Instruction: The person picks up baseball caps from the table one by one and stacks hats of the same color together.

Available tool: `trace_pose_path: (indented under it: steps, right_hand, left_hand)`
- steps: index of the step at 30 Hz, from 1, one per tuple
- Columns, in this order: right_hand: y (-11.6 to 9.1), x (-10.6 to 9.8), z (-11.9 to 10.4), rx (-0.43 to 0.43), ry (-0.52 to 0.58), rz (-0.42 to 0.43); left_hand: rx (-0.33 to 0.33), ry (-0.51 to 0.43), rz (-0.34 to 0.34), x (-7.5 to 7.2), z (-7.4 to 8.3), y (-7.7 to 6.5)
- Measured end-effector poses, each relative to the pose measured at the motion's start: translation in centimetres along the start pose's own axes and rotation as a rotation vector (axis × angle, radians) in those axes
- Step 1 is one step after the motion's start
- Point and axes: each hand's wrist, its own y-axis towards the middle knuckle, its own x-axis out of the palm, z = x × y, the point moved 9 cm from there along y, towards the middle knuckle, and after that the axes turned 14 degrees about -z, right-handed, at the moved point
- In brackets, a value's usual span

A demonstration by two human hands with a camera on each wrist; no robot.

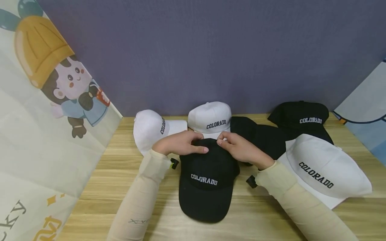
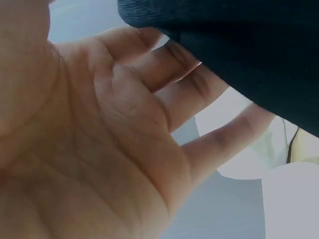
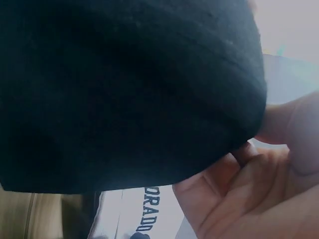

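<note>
A black baseball cap (image 1: 206, 167) with white COLORADO lettering is in front of me, its brim pointing toward me. My left hand (image 1: 181, 143) grips the top left of its crown, the thumb lying over the fabric. In the left wrist view the other fingers (image 2: 194, 87) reach behind the cap's dark edge. My right hand (image 1: 241, 149) pinches the crown's top right between thumb and fingers. The right wrist view is mostly filled by the cap's dark cloth (image 3: 134, 99), which hides some fingertips.
Behind the hands are two white caps, one at left (image 1: 147, 129) and one in the middle (image 1: 208, 117). More black cap fabric (image 1: 268, 139) lies right of them, with a black cap (image 1: 298, 113) at the back right. A white cap (image 1: 325, 164) sits beside the right forearm. A dark panel (image 1: 211, 53) rises behind.
</note>
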Motion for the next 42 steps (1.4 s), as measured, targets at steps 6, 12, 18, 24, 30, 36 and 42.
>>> trace_pose_path:
  steps: [6, 12, 18, 24, 30, 36, 42]
  right_hand:
    - [-0.2, 0.1, -0.2, -0.013, 0.017, 0.006]
    - [-0.3, 0.2, -0.2, -0.009, 0.007, 0.011]
    - [-0.4, 0.3, -0.1, -0.017, 0.008, 0.017]
    - [-0.6, 0.3, -0.2, -0.016, -0.008, 0.040]
    - [-0.7, 0.1, -0.4, -0.024, -0.049, 0.068]
    - [-0.8, 0.1, -0.5, -0.015, -0.049, 0.071]
    - [-0.9, 0.0, -0.6, -0.012, -0.077, 0.066]
  left_hand:
    - [0.090, -0.034, -0.017, 0.3, 0.7, 0.2]
    - [0.110, -0.091, -0.048, 0.7, 0.8, 0.4]
    - [0.140, -0.119, -0.082, 1.0, 1.1, 0.7]
    - [0.197, -0.210, -0.102, 1.3, 0.9, 1.0]
    - [0.225, -0.316, -0.136, 1.6, 0.6, 1.1]
    - [0.253, -0.362, -0.142, 1.5, 0.7, 1.2]
    - [0.295, -0.383, -0.128, 1.2, 0.9, 1.1]
